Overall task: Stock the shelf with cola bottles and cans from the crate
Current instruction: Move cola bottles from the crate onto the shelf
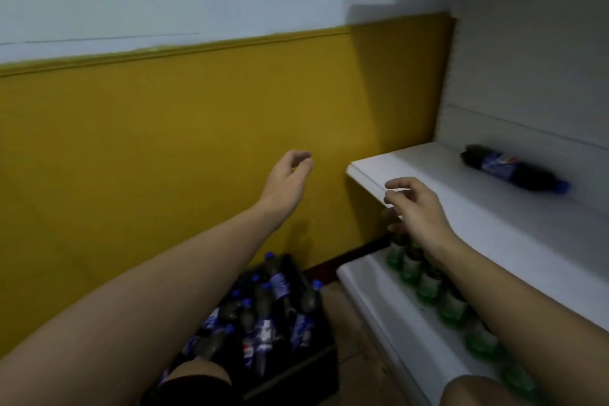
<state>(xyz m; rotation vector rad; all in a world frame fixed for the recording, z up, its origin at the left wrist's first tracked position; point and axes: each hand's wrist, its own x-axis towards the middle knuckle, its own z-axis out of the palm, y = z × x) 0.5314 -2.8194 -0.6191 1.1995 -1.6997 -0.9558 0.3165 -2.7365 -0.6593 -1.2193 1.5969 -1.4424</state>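
Head view: one cola bottle (pixel 515 172) lies on its side on the white shelf (pixel 428 181) at three o'clock. Crate (pixel 296 372) of bottles at six. Left hand (pixel 288 180) and right hand (pixel 417 204) hover empty, fingers loosely curled.

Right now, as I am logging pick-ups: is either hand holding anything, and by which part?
Nothing is held. The left hand and right hand hang in the air with loosely curled fingers, no grip on any bottle.

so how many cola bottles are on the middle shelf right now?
1. A single cola bottle lies on its side on the middle shelf, toward the back; the shelf's right end is out of frame.
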